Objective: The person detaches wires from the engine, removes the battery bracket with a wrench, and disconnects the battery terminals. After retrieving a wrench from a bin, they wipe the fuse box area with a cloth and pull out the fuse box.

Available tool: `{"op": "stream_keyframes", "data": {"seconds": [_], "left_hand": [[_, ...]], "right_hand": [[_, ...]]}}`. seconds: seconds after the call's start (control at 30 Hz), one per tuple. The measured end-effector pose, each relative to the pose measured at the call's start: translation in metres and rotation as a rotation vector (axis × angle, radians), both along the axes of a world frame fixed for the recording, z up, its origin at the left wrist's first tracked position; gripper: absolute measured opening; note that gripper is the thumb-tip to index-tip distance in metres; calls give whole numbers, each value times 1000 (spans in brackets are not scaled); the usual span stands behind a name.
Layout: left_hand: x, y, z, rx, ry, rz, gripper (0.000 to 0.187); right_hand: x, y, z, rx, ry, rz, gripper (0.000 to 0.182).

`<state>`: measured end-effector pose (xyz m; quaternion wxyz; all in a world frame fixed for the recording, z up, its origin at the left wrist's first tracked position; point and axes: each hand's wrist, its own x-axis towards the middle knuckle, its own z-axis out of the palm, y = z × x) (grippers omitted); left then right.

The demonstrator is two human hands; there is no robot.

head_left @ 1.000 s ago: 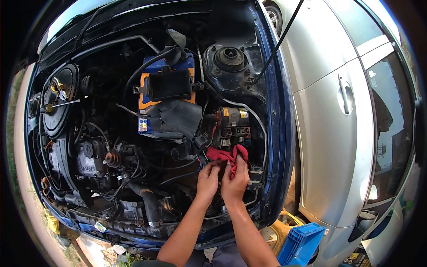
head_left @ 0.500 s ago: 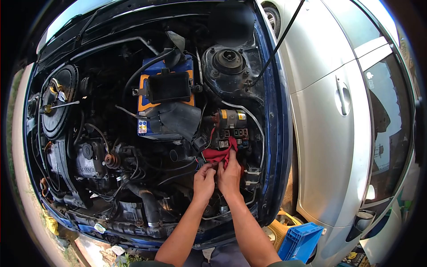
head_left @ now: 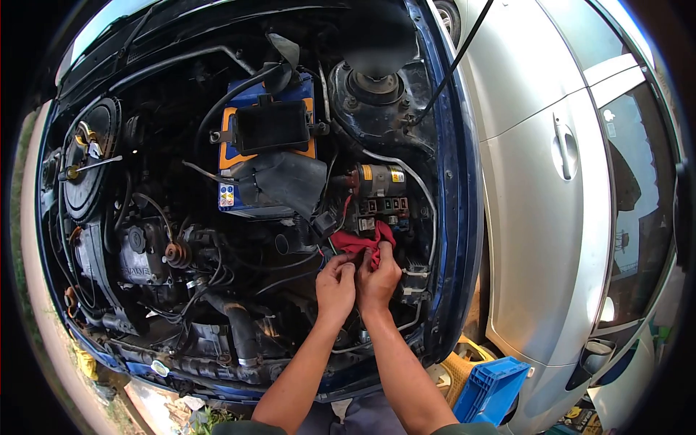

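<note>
A crumpled red cloth lies against the front of the fuse box in the engine bay. My right hand is closed on the cloth, its fingers pressed into the folds. Close beside it, my left hand is closed in a pinch at the cloth's lower edge, near some thin wires. What sits between the left fingertips is hidden. Just left of the cloth is a small black connector. A silver cylinder with yellow labels is mounted behind the fuse box.
A blue and orange battery stands left of the fuse box, partly under black covers. A screwdriver rests on the round air cleaner. A prop rod crosses the right fender. Beside the car are a blue crate and a silver car.
Both hands have shifted slightly; the left fingertips have come up closer to the cloth and the right hand. The right fingers have curled more, and the cloth is bunched differently.
</note>
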<state>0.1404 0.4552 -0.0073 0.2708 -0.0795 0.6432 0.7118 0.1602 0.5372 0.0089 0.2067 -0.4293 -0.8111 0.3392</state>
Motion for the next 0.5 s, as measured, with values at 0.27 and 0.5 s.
{"op": "stream_keyframes", "data": {"seconds": [0.27,0.5], "left_hand": [[9,-7,9,-66,50,93,12],[4,-19,19,34,20,181,14]], "right_hand": [[28,-15,21,-704,273,-396,26],[-44,-23,24,-723,595,-817,31]]}}
